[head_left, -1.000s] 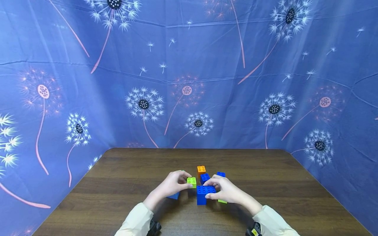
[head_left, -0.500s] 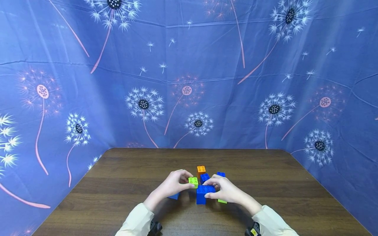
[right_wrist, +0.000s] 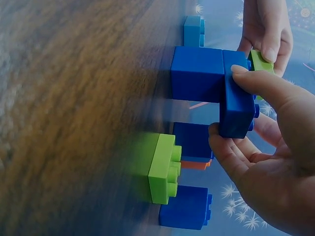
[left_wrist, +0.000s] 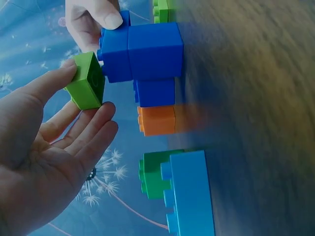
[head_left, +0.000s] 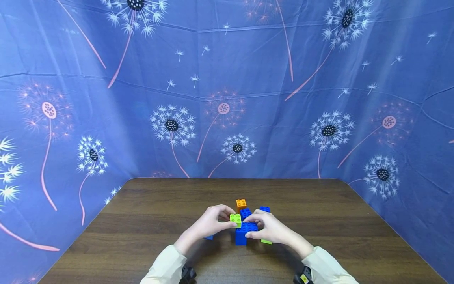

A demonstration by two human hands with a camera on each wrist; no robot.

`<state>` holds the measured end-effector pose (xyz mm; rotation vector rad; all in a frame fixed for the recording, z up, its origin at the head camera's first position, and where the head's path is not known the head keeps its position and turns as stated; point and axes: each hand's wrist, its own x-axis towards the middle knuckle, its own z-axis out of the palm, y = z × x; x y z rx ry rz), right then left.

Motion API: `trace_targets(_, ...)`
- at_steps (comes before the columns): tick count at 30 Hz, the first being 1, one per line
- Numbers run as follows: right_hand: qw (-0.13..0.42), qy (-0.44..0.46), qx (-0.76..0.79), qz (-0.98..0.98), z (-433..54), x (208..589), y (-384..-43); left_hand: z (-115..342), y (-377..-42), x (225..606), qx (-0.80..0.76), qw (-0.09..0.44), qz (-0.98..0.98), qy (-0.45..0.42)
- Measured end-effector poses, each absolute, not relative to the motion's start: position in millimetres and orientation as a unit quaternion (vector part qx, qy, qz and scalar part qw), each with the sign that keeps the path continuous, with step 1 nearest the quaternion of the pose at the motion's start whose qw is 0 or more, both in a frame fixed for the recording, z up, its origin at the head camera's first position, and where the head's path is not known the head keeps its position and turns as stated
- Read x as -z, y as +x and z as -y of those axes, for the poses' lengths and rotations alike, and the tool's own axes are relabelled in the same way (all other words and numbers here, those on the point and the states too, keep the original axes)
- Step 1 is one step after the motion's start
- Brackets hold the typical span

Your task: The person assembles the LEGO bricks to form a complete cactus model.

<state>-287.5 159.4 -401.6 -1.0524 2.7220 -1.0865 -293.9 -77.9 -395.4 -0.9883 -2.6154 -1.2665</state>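
A lime green building block (left_wrist: pixel 86 81) is pinched between the thumb and fingers of my left hand (head_left: pixel 213 221). It hovers tilted at the studs on the left end of a long blue block (right_wrist: pixel 238 96); whether they touch, I cannot tell. That long block sits on top of a taller blue block (right_wrist: pixel 197 73), its right end overhanging. My right hand (head_left: pixel 271 228) grips the long block, thumb on the near side and fingers on the far side.
Behind the stack stand another blue block (head_left: pixel 245 213) and an orange block (head_left: pixel 241 204). On the right are a lime green block (right_wrist: pixel 162 169) and a blue block (right_wrist: pixel 184 207). Left lie a light blue block (left_wrist: pixel 189 191) and a green block (left_wrist: pixel 155 174). A patterned cloth (head_left: pixel 227 79) hangs behind.
My left hand has moved a little to the right with the lime green block, bringing it over the stack's left end. My right hand has kept its hold on the long blue block.
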Motion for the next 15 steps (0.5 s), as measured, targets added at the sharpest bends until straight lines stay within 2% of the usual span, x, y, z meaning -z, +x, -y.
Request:
trace_targets(10, 0.022, -0.340, 0.351, -0.872, -160.0, 403.5, -289.2, 72.2, -292.4, 396.4, 0.409, 0.041, 0.840, -0.353)
trace_targets(15, 0.021, -0.338, 0.351, -0.873, -160.0, 402.4, -288.9, 70.4, -292.0, 394.9, 0.413, 0.026, 0.840, -0.350)
